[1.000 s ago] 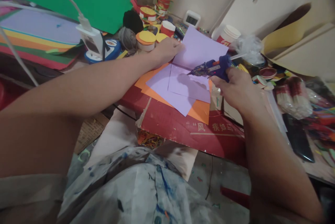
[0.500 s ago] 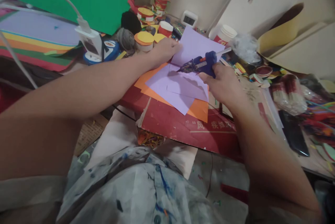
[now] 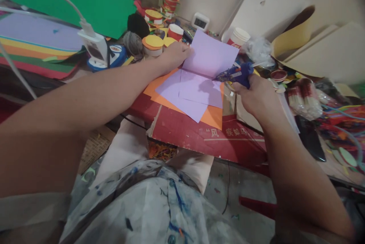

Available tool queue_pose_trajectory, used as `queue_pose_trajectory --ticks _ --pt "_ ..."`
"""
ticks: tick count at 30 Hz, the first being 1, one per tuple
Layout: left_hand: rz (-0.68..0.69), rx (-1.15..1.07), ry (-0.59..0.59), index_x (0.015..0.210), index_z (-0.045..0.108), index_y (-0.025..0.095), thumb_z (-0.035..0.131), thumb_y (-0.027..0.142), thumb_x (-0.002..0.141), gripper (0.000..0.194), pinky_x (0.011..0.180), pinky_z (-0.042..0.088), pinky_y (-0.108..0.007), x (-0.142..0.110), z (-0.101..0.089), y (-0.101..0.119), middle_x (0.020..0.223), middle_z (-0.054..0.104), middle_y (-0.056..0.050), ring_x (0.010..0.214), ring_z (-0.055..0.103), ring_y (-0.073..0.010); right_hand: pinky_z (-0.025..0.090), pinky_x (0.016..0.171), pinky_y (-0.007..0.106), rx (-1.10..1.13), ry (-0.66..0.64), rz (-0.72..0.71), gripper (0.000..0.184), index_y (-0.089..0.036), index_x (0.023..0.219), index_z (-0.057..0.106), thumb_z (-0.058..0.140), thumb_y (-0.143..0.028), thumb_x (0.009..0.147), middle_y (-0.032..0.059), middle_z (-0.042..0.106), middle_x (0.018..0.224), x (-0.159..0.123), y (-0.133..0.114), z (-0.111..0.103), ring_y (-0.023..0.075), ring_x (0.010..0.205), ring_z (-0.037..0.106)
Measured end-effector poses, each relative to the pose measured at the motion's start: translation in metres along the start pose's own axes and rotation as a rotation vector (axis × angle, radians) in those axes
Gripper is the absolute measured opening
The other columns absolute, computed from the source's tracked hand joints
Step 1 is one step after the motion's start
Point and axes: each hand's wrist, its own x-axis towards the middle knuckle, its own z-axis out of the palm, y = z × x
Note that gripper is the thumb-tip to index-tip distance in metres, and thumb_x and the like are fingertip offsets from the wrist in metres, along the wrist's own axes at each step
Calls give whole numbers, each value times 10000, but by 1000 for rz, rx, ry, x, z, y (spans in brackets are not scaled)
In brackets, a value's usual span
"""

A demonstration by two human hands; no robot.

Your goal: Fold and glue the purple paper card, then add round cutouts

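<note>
With its fingertips closed on the left edge of a folded purple sheet [image 3: 212, 51], my left hand [image 3: 176, 54] keeps the upper half raised. The lower half lies flat over another purple sheet [image 3: 189, 107]. Orange paper [image 3: 214, 119] shows beneath them. My right hand [image 3: 258, 93] is wrapped round a blue hot glue gun [image 3: 241, 73]. Its dark nozzle points left, close to the right part of the fold; whether the tip touches the paper I cannot tell.
A red board [image 3: 182, 131] lies under the papers. Yellow-topped paper cups [image 3: 153, 43], a small white clock [image 3: 200, 21] and yarn balls [image 3: 138, 26] stand behind. At left, a plugged-in white charger [image 3: 95, 46] trails a cable. A black phone [image 3: 310, 141] lies at right.
My right hand has carried the glue gun rightward along the fold, from near its left part to its right part. My left hand still holds the raised sheet. The view has shifted slightly.
</note>
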Motion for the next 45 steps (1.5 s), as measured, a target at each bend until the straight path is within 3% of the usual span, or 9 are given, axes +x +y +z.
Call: queue_pose_trajectory --ticks 7,11,19,25,31,36,45 --pt "36 -118 -44 705 468 198 576 373 1045 397 800 321 -314 8 1 -15 703 485 14 861 500 -136 516 843 475 22 -77 38 221 -244 888 629 634 -454 958 156 728 889 -12 1 -14 389 991 712" --pt "13 -105 -42 710 490 207 614 435 1021 406 781 353 -324 5 -1 -14 694 539 -2 857 538 -156 506 858 471 10 -86 57 201 -261 857 570 597 -431 963 179 728 957 -18 5 -17 377 1025 700" --pt "27 -28 -19 746 475 173 540 350 1062 367 864 358 -305 2 -2 -8 766 497 4 939 550 -150 502 874 456 55 39 44 185 -215 976 693 605 -378 963 203 765 1067 -24 16 -2 376 1048 708" --pt "6 23 -27 763 501 162 515 364 1077 373 877 372 -313 1 -2 -5 759 479 3 937 564 -159 514 870 471 7 36 19 278 -206 1053 729 602 -443 981 229 781 1091 -19 22 -3 407 1082 718" --pt "22 29 -37 779 514 160 527 386 1069 368 866 381 -300 1 -3 -6 776 489 -2 913 557 -152 518 867 469 5 60 16 262 -210 1031 728 605 -434 970 216 787 1067 -8 19 4 399 1075 717" --pt "63 4 -53 764 477 169 514 391 1064 374 850 362 -280 3 -2 -10 780 423 9 900 531 -134 519 881 463 16 35 -8 227 -235 921 672 635 -456 954 210 770 1035 -14 24 -2 395 1106 706" --pt "12 9 -45 777 484 163 507 379 1065 361 870 378 -287 2 -2 -7 777 441 7 898 555 -137 513 878 480 47 29 53 178 -229 917 664 628 -400 952 203 770 1017 -8 5 -1 398 1039 730"
